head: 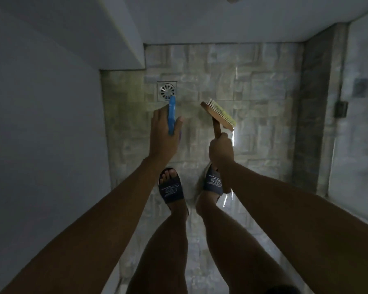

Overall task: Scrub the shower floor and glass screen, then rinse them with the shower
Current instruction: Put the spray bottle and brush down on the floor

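Observation:
I look straight down at the shower floor [253, 98], paved in pale stone-pattern tiles that look wet and shiny. My left hand [164, 132] grips a slim blue object [171, 115], which points toward the drain. My right hand [221, 149] holds the wooden handle of a scrubbing brush [218, 114] with pale yellow-green bristles, raised above the floor with the bristles turned to the right. The glass screen [357, 115] stands along the right side.
A square metal floor drain [166, 91] sits just beyond the blue object. White walls close in the left side and the far end. My feet in dark slides [171, 188] stand mid-floor. A small dark fitting [341, 109] is on the glass screen.

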`<state>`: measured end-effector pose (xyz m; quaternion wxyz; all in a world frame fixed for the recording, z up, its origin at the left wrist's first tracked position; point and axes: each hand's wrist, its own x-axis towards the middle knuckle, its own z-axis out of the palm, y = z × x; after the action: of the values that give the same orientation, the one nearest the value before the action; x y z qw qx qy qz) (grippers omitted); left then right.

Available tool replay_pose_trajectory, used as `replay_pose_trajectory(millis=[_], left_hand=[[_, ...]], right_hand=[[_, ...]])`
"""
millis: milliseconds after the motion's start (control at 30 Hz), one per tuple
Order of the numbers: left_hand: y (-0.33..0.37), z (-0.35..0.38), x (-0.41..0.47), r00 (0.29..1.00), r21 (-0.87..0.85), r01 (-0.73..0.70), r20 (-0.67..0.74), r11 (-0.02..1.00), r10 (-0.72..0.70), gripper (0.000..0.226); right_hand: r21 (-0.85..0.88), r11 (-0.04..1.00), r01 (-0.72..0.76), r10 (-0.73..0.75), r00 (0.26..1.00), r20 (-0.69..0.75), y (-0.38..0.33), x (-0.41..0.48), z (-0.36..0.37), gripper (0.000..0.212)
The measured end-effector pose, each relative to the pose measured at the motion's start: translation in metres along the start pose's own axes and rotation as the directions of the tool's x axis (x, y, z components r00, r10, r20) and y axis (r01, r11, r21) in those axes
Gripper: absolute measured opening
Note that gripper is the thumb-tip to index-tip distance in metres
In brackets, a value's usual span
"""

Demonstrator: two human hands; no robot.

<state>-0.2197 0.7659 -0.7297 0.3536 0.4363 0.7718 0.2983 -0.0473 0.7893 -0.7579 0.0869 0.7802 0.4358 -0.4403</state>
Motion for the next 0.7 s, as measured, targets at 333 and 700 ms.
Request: replay_pose_trajectory(millis=[333, 700], left_hand=[[-0.036, 0.132, 0.059, 0.991, 0.024, -0.105, 0.088, 0.994, 0.102, 0.049], [-0.072, 0.169, 0.067, 0.973, 0.132, -0.127, 0.208, 0.983, 0.098, 0.060]], right_hand=[[-0.057, 0.997, 0.057, -0.062, 0.994, -0.094, 0.046, 0.129, 0.003, 0.040], [-0.005, 1.000, 0.002, -0.002, 0.997, -0.072, 0.087, 0.158, 0.031, 0.061]])
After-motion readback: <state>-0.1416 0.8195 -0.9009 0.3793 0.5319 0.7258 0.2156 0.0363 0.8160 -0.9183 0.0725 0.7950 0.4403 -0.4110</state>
